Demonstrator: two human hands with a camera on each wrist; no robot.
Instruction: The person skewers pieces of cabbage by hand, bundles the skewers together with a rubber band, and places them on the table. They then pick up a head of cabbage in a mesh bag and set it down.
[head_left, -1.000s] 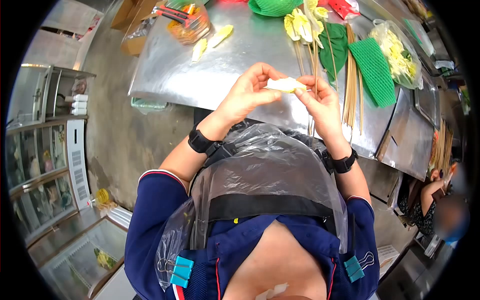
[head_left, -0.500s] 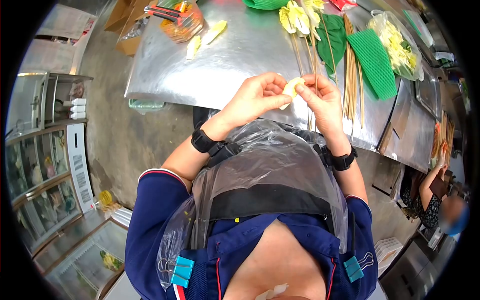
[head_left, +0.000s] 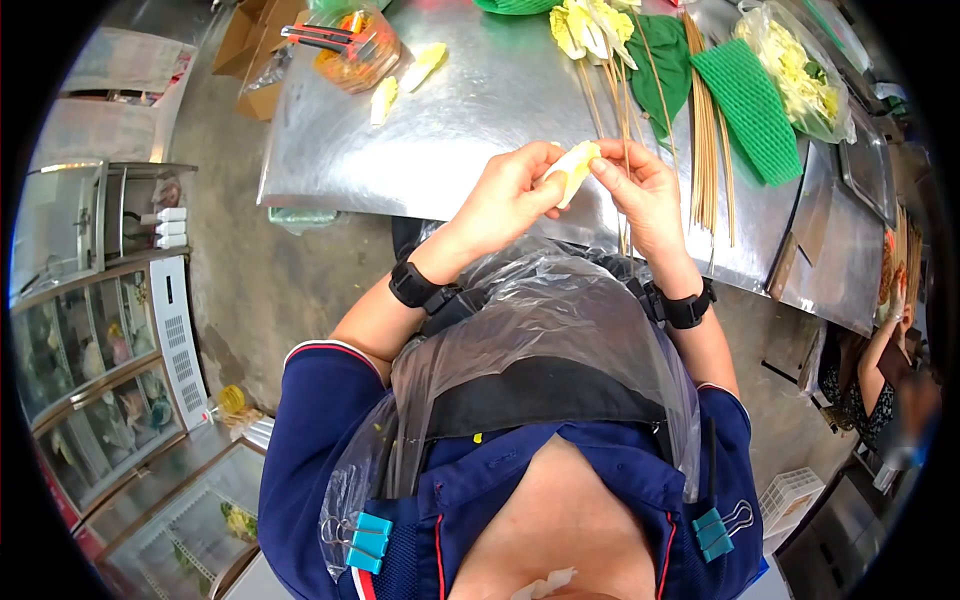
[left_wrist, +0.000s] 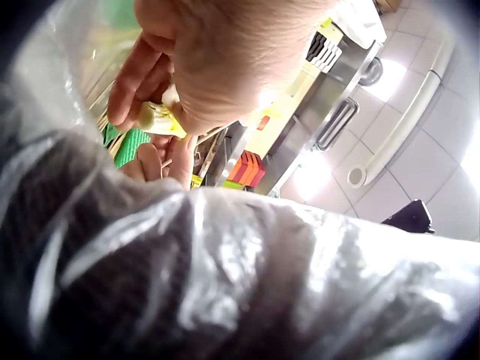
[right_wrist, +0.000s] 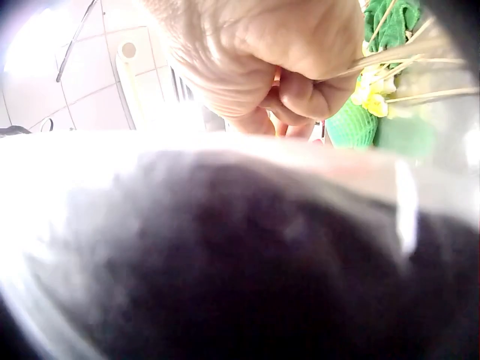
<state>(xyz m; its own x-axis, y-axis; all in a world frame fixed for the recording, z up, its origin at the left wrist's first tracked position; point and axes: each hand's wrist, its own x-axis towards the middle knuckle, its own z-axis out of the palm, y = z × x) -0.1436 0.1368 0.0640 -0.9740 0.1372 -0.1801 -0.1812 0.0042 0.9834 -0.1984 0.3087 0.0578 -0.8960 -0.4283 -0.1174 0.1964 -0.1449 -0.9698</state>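
Observation:
Both hands meet over the near edge of the metal table. My left hand (head_left: 505,200) pinches a folded pale yellow cabbage leaf (head_left: 572,172) between thumb and fingers. The right hand (head_left: 645,205) grips the leaf's other end with its thumb and fingertips. A thin wooden skewer (head_left: 626,105) runs down across the right hand's fingers. In the left wrist view the leaf's pale rolled end (left_wrist: 156,118) pokes out between the fingers. The right wrist view shows curled fingers with skewers (right_wrist: 416,61) beside them; the leaf is hidden there. Skewered leaves (head_left: 590,30) lie beyond the hands.
Two loose leaves (head_left: 422,67) lie left, near a clear tub (head_left: 360,65) with a red-and-black tool on it. At right are bundled skewers (head_left: 703,150), a green cloth (head_left: 660,75), green netting (head_left: 748,115) and a bag of leaves (head_left: 795,75). Another person (head_left: 870,385) is far right.
Between both hands the leaf has turned from lying flat and sideways to a folded, upright tilt. The left hand's thumb and fingers have shifted along it; the right hand keeps its grip.

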